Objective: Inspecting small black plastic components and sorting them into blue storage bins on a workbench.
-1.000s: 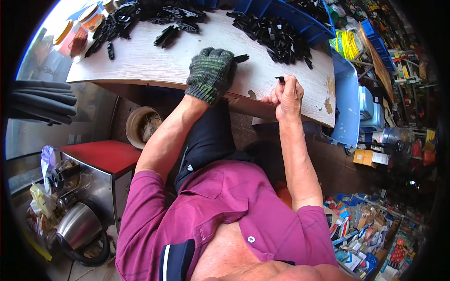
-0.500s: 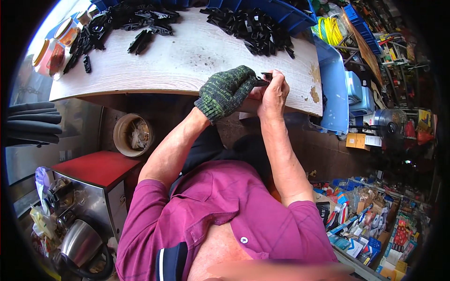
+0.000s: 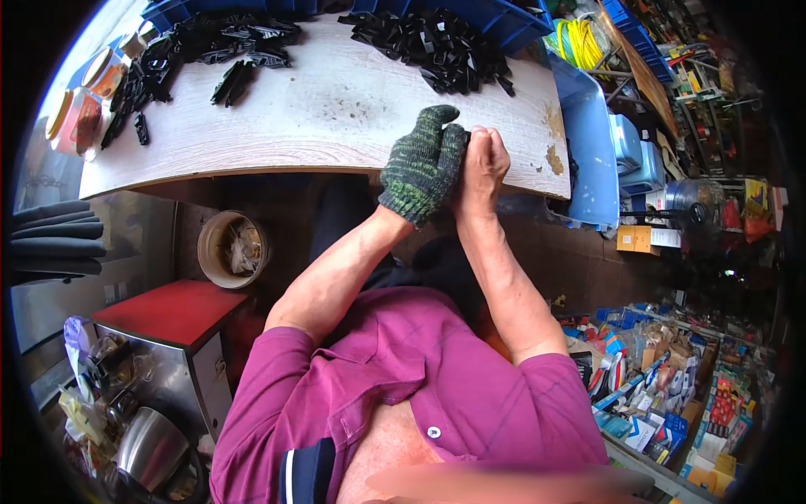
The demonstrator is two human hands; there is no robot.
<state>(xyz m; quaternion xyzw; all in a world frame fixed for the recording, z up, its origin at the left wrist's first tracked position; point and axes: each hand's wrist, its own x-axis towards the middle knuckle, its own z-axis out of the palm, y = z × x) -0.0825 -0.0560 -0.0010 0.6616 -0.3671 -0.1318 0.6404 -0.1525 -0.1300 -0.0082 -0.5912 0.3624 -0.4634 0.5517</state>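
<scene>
left hand and right hand draw together by the table | grips hidden, contents unclear | uneven squeeze could slip anything held off the table

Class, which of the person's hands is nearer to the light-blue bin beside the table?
Right: the bare right hand is left of the light-blue bin, and the gloved left hand is farther left.

A pale table, chipped at its right end, stands over dark floor; red-topped cabinet left, clutter right; light glares upper left.
</scene>
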